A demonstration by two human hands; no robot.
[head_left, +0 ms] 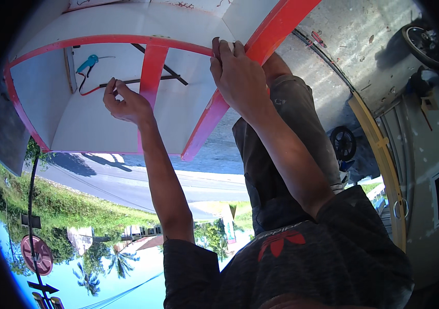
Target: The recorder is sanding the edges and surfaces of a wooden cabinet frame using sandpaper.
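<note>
My left hand (129, 105) is raised over the white inside of a red-edged box frame (152, 69), its thumb and fingers drawn together. A dark thin strip (144, 80) runs behind its fingertips; whether they hold it I cannot tell. Another dark strip (170, 69) crosses it near the red crossbar. Beyond the left hand, a teal-handled tool (86, 64) with a red and black cord lies in the box. My right hand (240, 72) is closed at the frame's upper edge, beside the thick red beam (276, 28). A narrow dark piece (216, 49) shows by its fingers, whose grip is partly hidden.
My bent leg (294, 113) is close beside the red beam. On the concrete ground (353, 31) lie a dark cable (327, 56) and a small red item (317, 37). A motorbike wheel (425, 47) stands at the upper right, near a wall with a yellow beam (379, 144).
</note>
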